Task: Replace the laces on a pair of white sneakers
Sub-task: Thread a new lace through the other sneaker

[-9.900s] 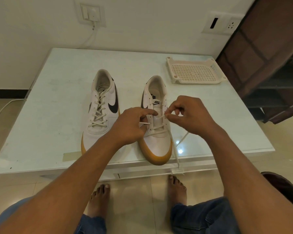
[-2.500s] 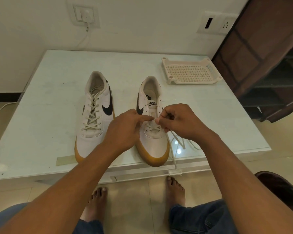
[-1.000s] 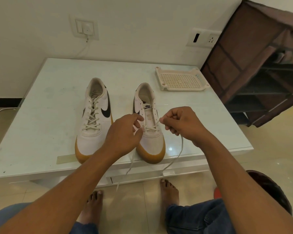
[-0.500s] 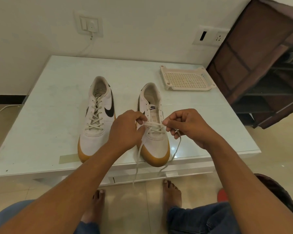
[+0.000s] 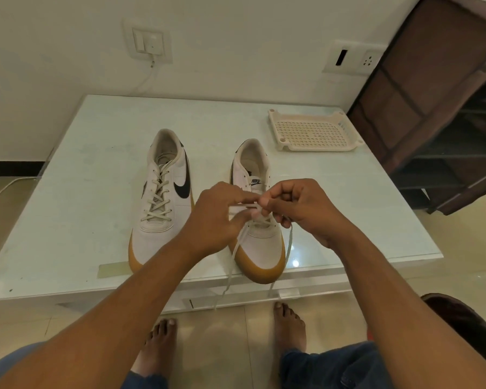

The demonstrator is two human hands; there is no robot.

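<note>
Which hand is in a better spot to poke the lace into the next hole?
Probably the right hand: it pinches the lace beside the free eyelets of the sneaker, while the left hand steadies the strand.

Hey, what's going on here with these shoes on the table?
A person is lacing the sneaker on the right. The left hand and right hand both pinch its lace, stretched between them; only the lower rows are threaded, and two loose ends hang past the table edge. The other sneaker is fully laced.
</note>
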